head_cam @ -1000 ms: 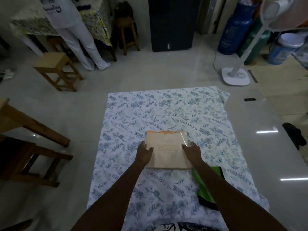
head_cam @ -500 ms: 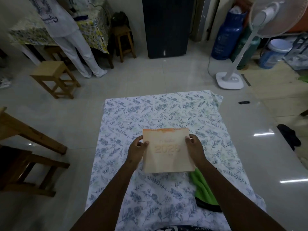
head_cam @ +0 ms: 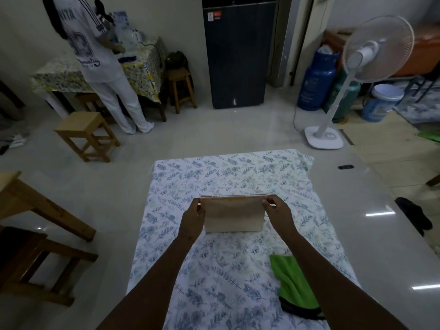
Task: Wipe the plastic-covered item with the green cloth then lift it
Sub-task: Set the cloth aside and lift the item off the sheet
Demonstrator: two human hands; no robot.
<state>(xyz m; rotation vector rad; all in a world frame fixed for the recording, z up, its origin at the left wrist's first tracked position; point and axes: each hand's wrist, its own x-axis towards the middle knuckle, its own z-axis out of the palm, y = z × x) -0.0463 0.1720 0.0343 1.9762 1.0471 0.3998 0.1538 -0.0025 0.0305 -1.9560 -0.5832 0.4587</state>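
Observation:
The plastic-covered item point(head_cam: 234, 216) is a flat tan calendar with an orange top strip and a spiral binding. It is held up off the floral sheet point(head_cam: 228, 172), tilted with its top edge away from me. My left hand point(head_cam: 191, 219) grips its left edge and my right hand point(head_cam: 279, 211) grips its right edge. The green cloth point(head_cam: 291, 279) lies loose on the sheet at the lower right, beside my right forearm, touched by neither hand.
A wooden stool point(head_cam: 87, 134) and a wooden bench point(head_cam: 35, 222) stand to the left. A white standing fan point(head_cam: 352, 75) and a blue gas cylinder point(head_cam: 314, 84) are at the back right, a dark cabinet point(head_cam: 235, 55) at the back. A person point(head_cam: 100, 63) stands by the far-left table.
Both hands have raised the calendar from flat on the sheet to an upright tilt, so its face now shows foreshortened. The view has tipped up, showing more of the room. The green cloth stayed put.

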